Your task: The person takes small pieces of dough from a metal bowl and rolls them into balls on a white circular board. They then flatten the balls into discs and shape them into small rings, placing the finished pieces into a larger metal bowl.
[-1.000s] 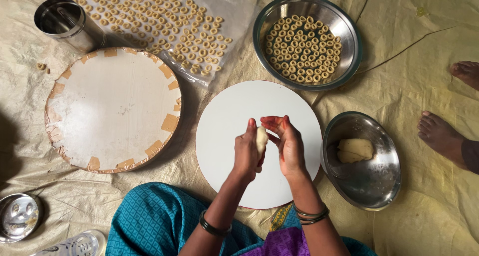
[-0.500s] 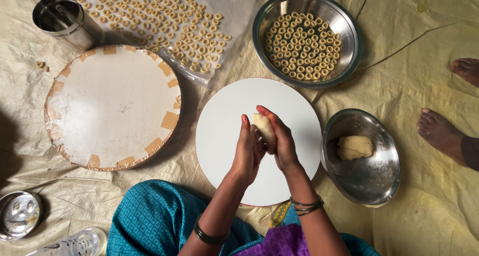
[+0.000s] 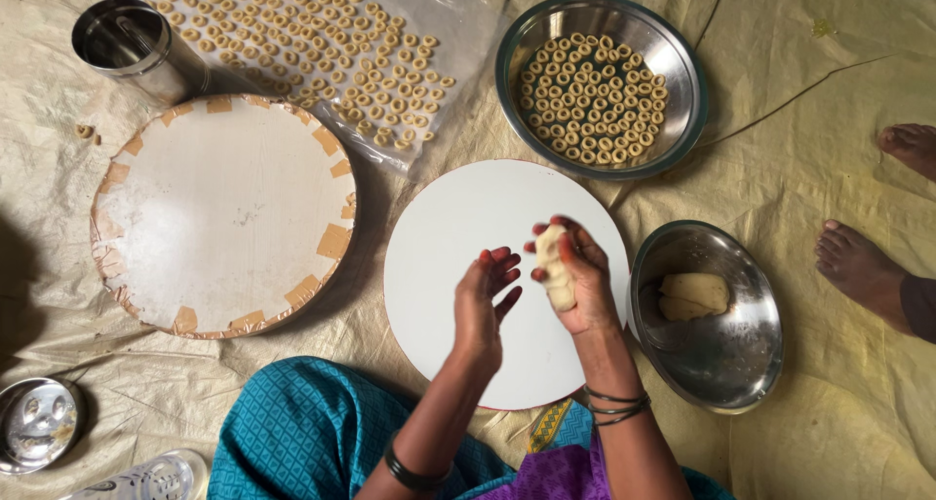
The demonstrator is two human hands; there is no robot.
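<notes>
Curling round a small piece of dough (image 3: 554,266), the right hand (image 3: 577,284) grips it above the white round board (image 3: 458,266); the left hand (image 3: 485,300) is open, empty. Two boards, three steel bowls; one bowl (image 3: 603,22) and a plastic sheet (image 3: 468,32) already hold many rings, while a dough lump (image 3: 692,295) remains.

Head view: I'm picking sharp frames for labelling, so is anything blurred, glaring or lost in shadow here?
Head view: the left hand is slightly motion-blurred, while the right hand with its dough piece is sharper; soft, even light; mild glare on the steel bowl rim; a dark shadow covers the left edge of the floor sheet.
</notes>
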